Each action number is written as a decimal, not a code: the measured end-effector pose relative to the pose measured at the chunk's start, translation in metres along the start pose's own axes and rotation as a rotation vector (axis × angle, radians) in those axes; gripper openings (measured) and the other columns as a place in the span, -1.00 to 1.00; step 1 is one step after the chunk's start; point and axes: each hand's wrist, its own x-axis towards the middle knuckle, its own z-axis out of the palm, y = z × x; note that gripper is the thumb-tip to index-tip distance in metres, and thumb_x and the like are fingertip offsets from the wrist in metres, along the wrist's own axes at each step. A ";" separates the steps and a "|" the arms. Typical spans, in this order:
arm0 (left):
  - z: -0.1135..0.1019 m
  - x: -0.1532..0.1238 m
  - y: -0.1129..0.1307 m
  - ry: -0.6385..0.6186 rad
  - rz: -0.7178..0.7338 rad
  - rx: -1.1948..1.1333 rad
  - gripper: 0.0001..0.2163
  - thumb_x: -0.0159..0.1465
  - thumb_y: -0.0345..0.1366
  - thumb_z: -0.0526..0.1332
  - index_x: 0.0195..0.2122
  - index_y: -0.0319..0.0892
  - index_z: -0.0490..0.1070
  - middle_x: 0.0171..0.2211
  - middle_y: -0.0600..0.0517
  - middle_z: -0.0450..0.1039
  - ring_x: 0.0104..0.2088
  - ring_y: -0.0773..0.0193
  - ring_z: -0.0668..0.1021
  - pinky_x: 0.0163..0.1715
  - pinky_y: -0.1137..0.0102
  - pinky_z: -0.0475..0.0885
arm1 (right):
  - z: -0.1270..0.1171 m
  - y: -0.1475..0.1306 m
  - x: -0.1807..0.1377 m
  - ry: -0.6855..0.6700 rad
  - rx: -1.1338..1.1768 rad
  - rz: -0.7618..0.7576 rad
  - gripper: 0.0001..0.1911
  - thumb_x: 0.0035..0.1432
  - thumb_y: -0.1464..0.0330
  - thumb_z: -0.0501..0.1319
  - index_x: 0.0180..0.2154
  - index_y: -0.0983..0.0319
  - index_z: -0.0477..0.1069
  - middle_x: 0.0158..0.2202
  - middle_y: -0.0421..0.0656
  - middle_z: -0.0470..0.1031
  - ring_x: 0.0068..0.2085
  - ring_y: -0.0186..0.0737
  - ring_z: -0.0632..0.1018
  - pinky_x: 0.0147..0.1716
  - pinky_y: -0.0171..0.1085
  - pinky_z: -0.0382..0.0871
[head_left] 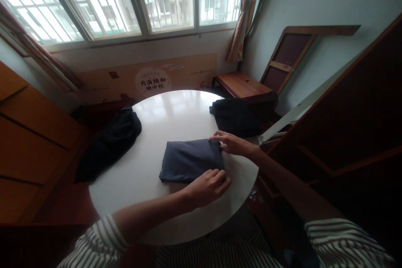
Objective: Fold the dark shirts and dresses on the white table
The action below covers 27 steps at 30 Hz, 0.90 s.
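A folded blue-grey garment [191,160] lies flat on the white round table [125,192] as a neat rectangle; its exact kind does not show. At its near right corner, the fingers of my left hand [210,185] are curled over the edge of the fabric. My right hand [234,143] pinches the far right corner, with the index finger on top and the other fingers bent at the side. Both forearms reach in from striped sleeves, the left one crossing in front of the garment.
Black cloth [116,142] hangs over the table's left edge, and another black garment [235,116] lies at the far right. A wooden stool [246,83] stands beyond, near the wall. Dark wooden furniture [351,134] rises on the right, below a leaning wooden frame [289,56].
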 end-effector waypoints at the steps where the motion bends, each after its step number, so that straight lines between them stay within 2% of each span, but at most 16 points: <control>1: 0.001 0.001 0.001 0.010 0.023 0.008 -0.75 0.39 -0.43 0.01 0.05 -0.35 0.30 -0.23 -0.14 0.37 -0.27 0.16 0.46 -0.26 0.29 0.41 | 0.006 0.000 0.003 -0.003 0.003 0.007 -0.66 0.07 0.60 0.13 -0.13 0.25 0.48 -0.19 -0.11 0.46 -0.21 -0.27 0.50 -0.19 -0.34 0.33; 4: 0.003 0.003 0.003 0.000 0.063 0.028 -0.77 0.38 -0.44 0.02 0.03 -0.36 0.31 -0.26 -0.12 0.37 -0.30 0.18 0.46 -0.28 0.31 0.39 | 0.028 -0.005 0.007 0.076 0.001 0.156 -0.75 0.13 0.60 0.03 -0.30 0.29 0.45 -0.38 -0.15 0.44 -0.38 -0.29 0.45 -0.31 -0.34 0.29; 7: 0.005 0.002 0.001 -0.026 0.035 0.023 -0.78 0.38 -0.43 0.05 0.00 -0.34 0.34 -0.24 -0.13 0.38 -0.28 0.18 0.45 -0.26 0.31 0.40 | 0.037 -0.009 0.005 0.144 0.039 0.275 -0.74 0.18 0.58 -0.02 -0.31 0.30 0.42 -0.48 -0.18 0.40 -0.46 -0.30 0.39 -0.39 -0.35 0.23; 9: 0.005 0.001 -0.003 -0.009 0.021 -0.004 -0.78 0.36 -0.43 0.08 0.00 -0.33 0.34 -0.23 -0.13 0.38 -0.27 0.19 0.45 -0.23 0.32 0.41 | 0.033 -0.007 0.004 0.081 0.117 0.201 -0.73 0.13 0.58 0.03 -0.21 0.29 0.43 -0.43 -0.19 0.44 -0.45 -0.32 0.40 -0.38 -0.37 0.24; 11: 0.006 0.000 -0.005 0.029 0.035 -0.037 -0.78 0.35 -0.44 0.09 0.00 -0.34 0.35 -0.23 -0.13 0.38 -0.27 0.20 0.45 -0.20 0.34 0.42 | 0.025 -0.002 0.005 -0.007 0.163 0.071 -0.64 0.06 0.60 0.08 -0.10 0.27 0.43 -0.30 -0.16 0.50 -0.37 -0.33 0.45 -0.31 -0.38 0.27; 13: 0.005 0.001 -0.005 0.057 0.069 -0.059 -0.78 0.36 -0.46 0.08 0.00 -0.35 0.35 -0.23 -0.13 0.38 -0.28 0.21 0.46 -0.20 0.35 0.43 | 0.021 0.003 0.008 -0.053 0.112 0.016 -0.62 0.05 0.61 0.09 -0.09 0.27 0.43 -0.22 -0.11 0.53 -0.29 -0.28 0.50 -0.25 -0.36 0.28; 17: -0.005 -0.001 -0.001 0.047 0.108 -0.147 -0.81 0.38 -0.45 0.06 -0.05 -0.31 0.38 -0.23 -0.11 0.41 -0.27 0.23 0.50 -0.22 0.36 0.46 | 0.027 0.004 0.014 -0.109 -0.139 0.144 -0.74 0.18 0.58 0.05 -0.18 0.27 0.44 -0.29 -0.07 0.55 -0.28 -0.20 0.53 -0.32 -0.34 0.25; 19: -0.016 -0.012 -0.008 0.077 0.049 -0.272 -0.80 0.41 -0.44 0.02 -0.03 -0.28 0.38 -0.21 -0.10 0.44 -0.23 0.25 0.52 -0.19 0.37 0.48 | 0.026 0.000 0.011 -0.125 -0.206 0.201 -0.77 0.23 0.56 0.04 -0.20 0.26 0.43 -0.29 -0.07 0.55 -0.28 -0.20 0.53 -0.34 -0.34 0.23; 21: -0.029 -0.034 -0.029 0.164 -0.095 -0.407 -0.76 0.42 -0.43 -0.02 0.03 -0.25 0.35 -0.18 -0.10 0.45 -0.23 0.29 0.53 -0.19 0.41 0.48 | 0.018 -0.007 0.005 -0.110 -0.226 0.193 -0.74 0.20 0.59 0.06 -0.15 0.25 0.41 -0.23 -0.06 0.53 -0.25 -0.20 0.52 -0.33 -0.34 0.24; 24: -0.041 -0.084 -0.083 0.320 -0.435 -0.467 -0.74 0.42 -0.41 0.00 0.04 -0.22 0.40 -0.18 -0.09 0.48 -0.29 0.32 0.54 -0.26 0.43 0.48 | 0.001 -0.035 -0.002 -0.010 -0.287 0.105 -0.60 0.10 0.70 0.03 -0.10 0.28 0.40 -0.19 -0.04 0.48 -0.19 -0.18 0.47 -0.22 -0.29 0.27; 26: -0.040 -0.116 -0.122 0.335 -0.619 -0.441 -0.76 0.39 -0.37 0.05 -0.02 -0.22 0.46 -0.16 -0.09 0.49 -0.37 0.34 0.54 -0.34 0.44 0.49 | -0.002 -0.066 0.000 0.048 -0.286 0.004 -0.69 0.17 0.64 0.04 -0.13 0.30 0.41 -0.22 -0.04 0.45 -0.19 -0.17 0.44 -0.18 -0.24 0.28; 27: -0.037 -0.129 -0.139 0.309 -0.660 -0.453 -0.75 0.37 -0.33 0.09 -0.01 -0.21 0.47 -0.11 -0.11 0.49 -0.40 0.36 0.53 -0.38 0.45 0.49 | 0.001 -0.083 0.002 0.043 -0.253 -0.071 -0.79 0.24 0.55 0.06 -0.16 0.29 0.41 -0.24 -0.05 0.44 -0.20 -0.16 0.43 -0.19 -0.23 0.28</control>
